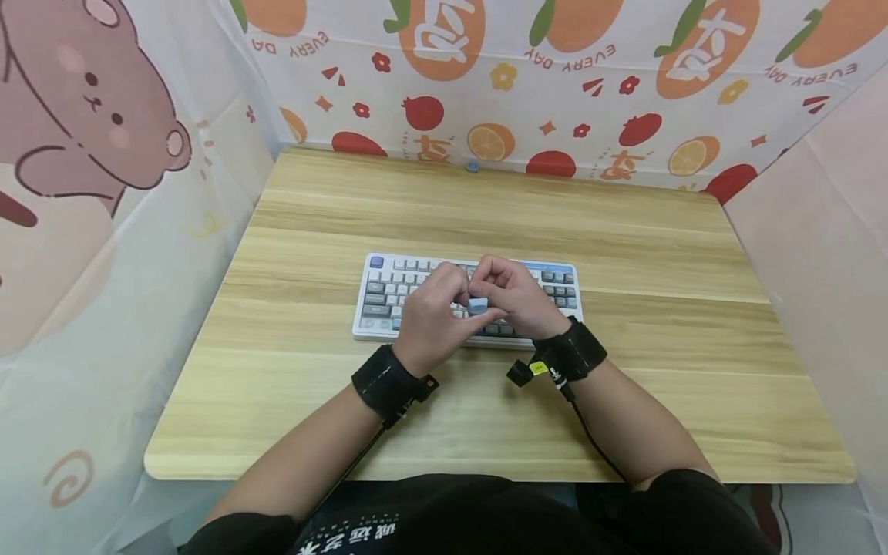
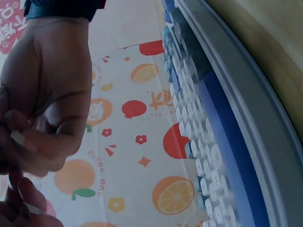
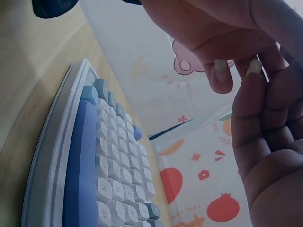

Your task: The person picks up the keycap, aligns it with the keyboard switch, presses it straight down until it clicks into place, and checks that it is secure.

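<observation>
Both bare hands meet close above a white compact keyboard (image 1: pixel 378 299), overlapping its middle in the head view. Between the fingers shows a small light-blue keycap (image 1: pixel 477 305), larger-looking than the keys behind it. The left hand (image 1: pixel 438 312) has its fingers curled and its thumb stretched to the right, below the keycap. From the other side the right hand (image 1: pixel 516 297) brings bent thumb and fingers up to it. Seen from below in the wrist views, the left hand (image 2: pixel 49 94) and right hand (image 3: pixel 274 137) have curled fingers, and the keycap is hidden.
The keyboard's long blue spacebar (image 3: pixel 83 156) lies along its near edge. It sits on a wood-grain table (image 1: pixel 312 416). A tiny blue object (image 1: pixel 472 166) is at the back edge, against a fruit-print cloth (image 1: pixel 458 108). Black wrist bands (image 1: pixel 391 385) carry cameras and cables.
</observation>
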`<state>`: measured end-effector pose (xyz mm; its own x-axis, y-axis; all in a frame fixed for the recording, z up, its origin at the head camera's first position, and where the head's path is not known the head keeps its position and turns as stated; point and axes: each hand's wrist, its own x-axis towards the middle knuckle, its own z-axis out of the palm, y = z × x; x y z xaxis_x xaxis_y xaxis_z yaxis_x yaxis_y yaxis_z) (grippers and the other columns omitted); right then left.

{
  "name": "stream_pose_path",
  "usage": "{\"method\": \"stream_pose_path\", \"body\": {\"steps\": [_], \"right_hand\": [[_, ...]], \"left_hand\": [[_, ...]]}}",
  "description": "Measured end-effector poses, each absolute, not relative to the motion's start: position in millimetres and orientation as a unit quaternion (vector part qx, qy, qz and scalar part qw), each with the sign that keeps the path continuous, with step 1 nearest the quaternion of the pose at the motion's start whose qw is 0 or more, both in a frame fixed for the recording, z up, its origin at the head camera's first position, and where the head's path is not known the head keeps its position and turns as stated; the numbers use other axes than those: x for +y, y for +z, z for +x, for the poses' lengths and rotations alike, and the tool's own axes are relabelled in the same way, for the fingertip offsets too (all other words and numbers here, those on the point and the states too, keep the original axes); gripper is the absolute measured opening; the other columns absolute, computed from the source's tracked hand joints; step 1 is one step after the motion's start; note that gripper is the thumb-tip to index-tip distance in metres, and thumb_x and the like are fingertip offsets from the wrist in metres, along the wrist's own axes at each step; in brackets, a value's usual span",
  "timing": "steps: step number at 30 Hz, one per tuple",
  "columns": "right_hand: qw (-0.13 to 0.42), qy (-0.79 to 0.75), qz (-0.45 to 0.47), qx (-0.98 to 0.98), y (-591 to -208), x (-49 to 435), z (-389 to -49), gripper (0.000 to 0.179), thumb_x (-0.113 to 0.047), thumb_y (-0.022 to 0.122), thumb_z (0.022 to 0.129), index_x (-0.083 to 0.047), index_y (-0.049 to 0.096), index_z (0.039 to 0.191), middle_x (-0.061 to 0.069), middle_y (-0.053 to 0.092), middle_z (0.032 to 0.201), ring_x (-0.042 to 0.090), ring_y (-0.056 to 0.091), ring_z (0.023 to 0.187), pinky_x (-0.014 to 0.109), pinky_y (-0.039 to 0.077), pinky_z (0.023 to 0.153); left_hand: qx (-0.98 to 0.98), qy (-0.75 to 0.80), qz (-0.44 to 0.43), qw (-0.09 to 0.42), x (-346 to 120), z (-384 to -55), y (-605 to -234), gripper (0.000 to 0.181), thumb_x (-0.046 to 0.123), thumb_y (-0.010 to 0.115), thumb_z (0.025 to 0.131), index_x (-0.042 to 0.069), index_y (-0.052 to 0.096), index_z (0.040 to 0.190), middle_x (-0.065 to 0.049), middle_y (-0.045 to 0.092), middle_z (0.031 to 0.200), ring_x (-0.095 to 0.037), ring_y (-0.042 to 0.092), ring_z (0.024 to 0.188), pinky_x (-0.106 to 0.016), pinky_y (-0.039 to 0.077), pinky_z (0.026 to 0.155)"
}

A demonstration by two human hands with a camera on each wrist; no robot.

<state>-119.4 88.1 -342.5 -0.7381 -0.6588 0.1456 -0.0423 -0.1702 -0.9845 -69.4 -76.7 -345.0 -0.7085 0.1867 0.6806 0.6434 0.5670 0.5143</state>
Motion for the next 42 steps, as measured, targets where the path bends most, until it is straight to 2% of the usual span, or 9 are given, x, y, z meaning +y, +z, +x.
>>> {"method": "stream_pose_path", "body": {"steps": [5,8,15,19,22,28,33,38,42], "right_hand": [[0.215,-0.707,-0.267,0.619,-348,89,-117,0.008,-0.017,0.059,0.099,-0.01,0.059,0.099,0.0,0.059,0.075,0.009,0.042,0.051,0.025,0.038,0.047],[0.204,-0.698,-0.25,0.639,-351,91,-114,0.011,-0.014,0.053,0.101,-0.007,0.059,0.106,0.004,0.061,0.086,0.013,0.052,0.063,0.025,0.047,0.058],[0.178,-0.596,-0.266,0.736,-359,99,-111,0.02,-0.015,0.066,0.095,-0.005,0.063,0.112,0.007,0.069,0.087,0.022,0.065,0.071,0.034,0.054,0.064],[0.186,-0.593,-0.267,0.737,-361,97,-113,0.024,-0.013,0.066,0.094,-0.004,0.057,0.115,0.009,0.071,0.084,0.031,0.067,0.073,0.043,0.056,0.068],[0.193,-0.6,-0.267,0.729,-363,93,-113,0.024,-0.01,0.065,0.095,-0.004,0.054,0.116,0.01,0.071,0.083,0.036,0.066,0.075,0.048,0.056,0.07],[0.208,-0.569,-0.298,0.737,-367,92,-107,0.024,-0.017,0.064,0.097,-0.004,0.06,0.116,0.01,0.071,0.09,0.026,0.069,0.08,0.045,0.057,0.073],[0.201,-0.563,-0.3,0.744,-363,98,-103,0.025,-0.018,0.061,0.098,-0.002,0.063,0.117,0.015,0.069,0.1,0.022,0.07,0.089,0.037,0.058,0.078],[0.204,-0.549,-0.305,0.75,-365,100,-101,0.022,-0.017,0.061,0.098,0.0,0.065,0.111,0.011,0.069,0.096,0.021,0.068,0.087,0.037,0.057,0.077],[0.202,-0.537,-0.327,0.751,-369,95,-98,0.02,-0.016,0.063,0.097,0.001,0.067,0.106,0.007,0.068,0.092,0.025,0.066,0.082,0.039,0.056,0.072]], "left_hand": [[-0.869,-0.345,-0.241,0.262,-83,-68,-346,0.039,0.04,0.081,0.079,0.01,0.056,0.082,0.0,0.051,0.068,-0.01,0.044,0.059,-0.023,0.034,0.049],[-0.893,-0.298,-0.238,0.238,-87,-68,-350,0.038,0.047,0.074,0.084,0.013,0.058,0.081,0.003,0.051,0.061,-0.009,0.042,0.052,-0.023,0.03,0.046],[-0.923,-0.224,-0.241,0.198,-96,-66,-357,0.041,0.049,0.072,0.085,0.016,0.054,0.068,0.006,0.046,0.056,-0.008,0.039,0.047,-0.023,0.026,0.042],[-0.92,-0.244,-0.249,0.177,-105,-65,-358,0.033,0.042,0.075,0.085,0.01,0.071,0.092,-0.001,0.067,0.077,-0.012,0.058,0.063,-0.025,0.045,0.051],[-0.899,-0.302,-0.273,0.159,-112,-65,-357,0.031,0.027,0.077,0.086,0.007,0.072,0.109,-0.005,0.072,0.094,-0.014,0.065,0.078,-0.026,0.053,0.064],[-0.869,-0.34,-0.335,0.134,-135,-62,-359,0.018,0.014,0.074,0.087,0.005,0.074,0.103,-0.006,0.072,0.095,-0.014,0.066,0.082,-0.024,0.054,0.073],[-0.896,-0.307,-0.291,0.137,-182,-67,-358,0.02,0.011,0.074,0.087,0.002,0.074,0.105,-0.011,0.072,0.102,-0.022,0.069,0.091,-0.032,0.057,0.081],[-0.931,-0.247,-0.253,0.089,-213,-72,-366,0.021,0.009,0.072,0.088,0.001,0.073,0.107,-0.015,0.072,0.107,-0.029,0.069,0.1,-0.041,0.056,0.088],[-0.936,-0.213,-0.273,0.07,-218,-71,-377,0.018,0.012,0.074,0.088,0.001,0.074,0.102,-0.013,0.073,0.104,-0.027,0.068,0.098,-0.039,0.055,0.086]]}}
